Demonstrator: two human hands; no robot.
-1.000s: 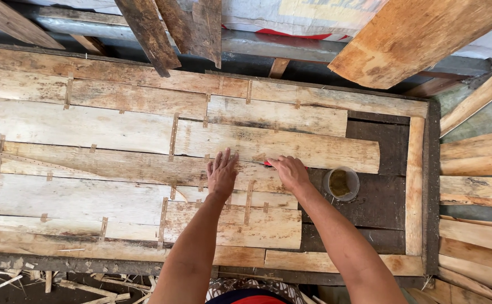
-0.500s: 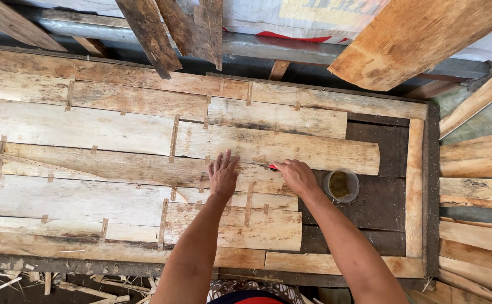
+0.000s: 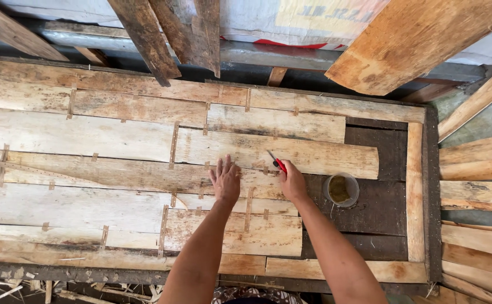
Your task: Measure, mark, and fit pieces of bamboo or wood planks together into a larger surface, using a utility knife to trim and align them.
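head view: the left hand (image 3: 225, 180) lies flat, fingers spread, pressing the veneer strips (image 3: 144, 174) near the middle of the surface (image 3: 392, 152). the right hand (image 3: 292, 181) grips a red-handled knife (image 3: 275, 161) just right of it. a slip could send the blade toward those fingers, or knock the small pot (image 3: 341, 190) nearby.
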